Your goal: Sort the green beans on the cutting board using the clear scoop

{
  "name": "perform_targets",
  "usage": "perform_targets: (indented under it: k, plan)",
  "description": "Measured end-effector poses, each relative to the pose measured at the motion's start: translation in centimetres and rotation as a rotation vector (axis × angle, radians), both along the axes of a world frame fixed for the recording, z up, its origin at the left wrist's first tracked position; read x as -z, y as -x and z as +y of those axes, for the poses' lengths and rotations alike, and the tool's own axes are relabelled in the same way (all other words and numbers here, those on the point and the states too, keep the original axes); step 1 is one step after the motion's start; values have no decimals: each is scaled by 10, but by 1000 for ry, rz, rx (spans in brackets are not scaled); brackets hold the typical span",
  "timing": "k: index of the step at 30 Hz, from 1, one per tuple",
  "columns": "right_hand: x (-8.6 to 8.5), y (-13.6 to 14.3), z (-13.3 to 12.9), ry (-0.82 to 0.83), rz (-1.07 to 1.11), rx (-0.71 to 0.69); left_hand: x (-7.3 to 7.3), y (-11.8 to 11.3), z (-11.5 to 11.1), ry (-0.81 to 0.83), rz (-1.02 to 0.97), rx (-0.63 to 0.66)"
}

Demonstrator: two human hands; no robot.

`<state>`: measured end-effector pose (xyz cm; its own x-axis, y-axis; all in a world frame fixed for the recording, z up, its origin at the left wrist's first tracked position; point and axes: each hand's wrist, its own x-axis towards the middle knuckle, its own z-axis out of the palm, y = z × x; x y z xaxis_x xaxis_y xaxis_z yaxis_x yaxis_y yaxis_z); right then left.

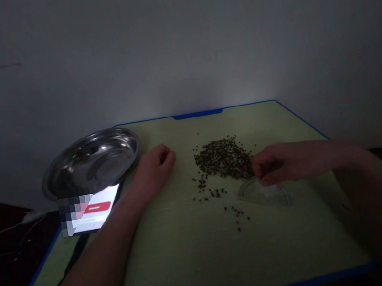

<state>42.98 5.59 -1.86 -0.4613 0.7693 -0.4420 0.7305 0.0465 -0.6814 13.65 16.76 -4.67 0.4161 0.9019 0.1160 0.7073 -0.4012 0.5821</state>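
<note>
A heap of small dark seeds or beans (220, 157) lies on the pale green tabletop, with several stray ones scattered in front of it. My right hand (272, 164) is closed at the heap's right edge, its fingertips near the seeds. Between its thumb and fingers is the upper edge of a clear, half-round plastic piece that looks like a protractor (264, 195); the exact grip is partly hidden. My left hand (155, 168) rests on the table left of the heap, curled into a loose fist, with nothing visible in it.
A shiny steel basin (97, 160) stands at the back left. In front of it a lit phone or tablet (102, 210) lies partly behind my left forearm. The table has a blue rim (197, 113) and backs onto a grey wall. Cables (19, 226) run at the far left.
</note>
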Motion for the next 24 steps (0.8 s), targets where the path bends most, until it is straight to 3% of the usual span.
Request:
perform_targets:
  k: [5, 11, 17, 24]
  plan:
    - [1, 4, -1, 100, -52, 34, 0, 0, 0, 1, -1, 15]
    - [-1, 23, -6, 84, -93, -49, 1, -1, 0, -3, 25, 11]
    - [-11, 12, -9, 229, -11, -26, 4, 0, 2, -11, 3, 15]
    - [-12, 19, -13, 294, -74, -87, 7, 1, 4, 8, -27, 26]
